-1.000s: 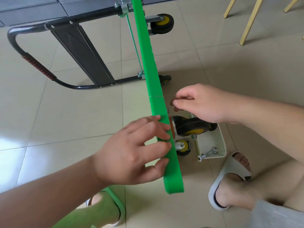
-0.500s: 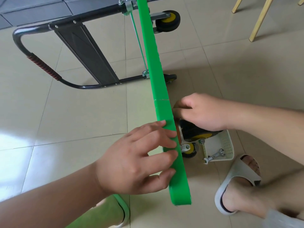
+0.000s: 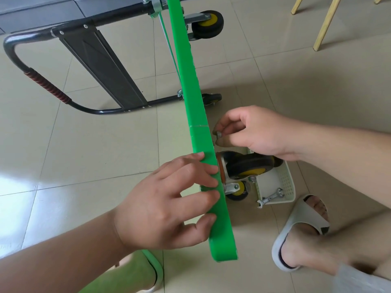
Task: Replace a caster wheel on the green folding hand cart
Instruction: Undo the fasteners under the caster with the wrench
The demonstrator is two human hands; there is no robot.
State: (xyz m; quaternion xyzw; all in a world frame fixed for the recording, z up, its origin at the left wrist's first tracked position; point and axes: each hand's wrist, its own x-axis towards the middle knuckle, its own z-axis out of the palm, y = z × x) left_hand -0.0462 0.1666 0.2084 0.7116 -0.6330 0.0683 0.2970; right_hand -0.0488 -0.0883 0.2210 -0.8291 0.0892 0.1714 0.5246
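The green folding hand cart (image 3: 198, 115) stands on its side on the floor, its deck edge running from top centre down to the lower middle. My left hand (image 3: 169, 206) rests on that green edge, fingers laid over it. A black caster wheel (image 3: 249, 166) with a yellow hub sits against the deck's underside, just right of my left fingers. My right hand (image 3: 254, 132) hovers above that wheel and pinches a small silver nut (image 3: 218, 135) between thumb and fingers. A second near caster (image 3: 238, 189) shows lower down.
The cart's black handle frame (image 3: 42, 85) lies on the tiles to the left. A white basket (image 3: 283, 182) with a small wrench (image 3: 269, 197) sits by my right foot. Another caster (image 3: 208, 24) sticks out at the top. Wooden chair legs (image 3: 323, 24) stand at the upper right.
My right hand dropped onto the caster wheel half a second ago, then lifted off it; it is now above the wheel with a small nut pinched. My left hand stayed on the deck edge.
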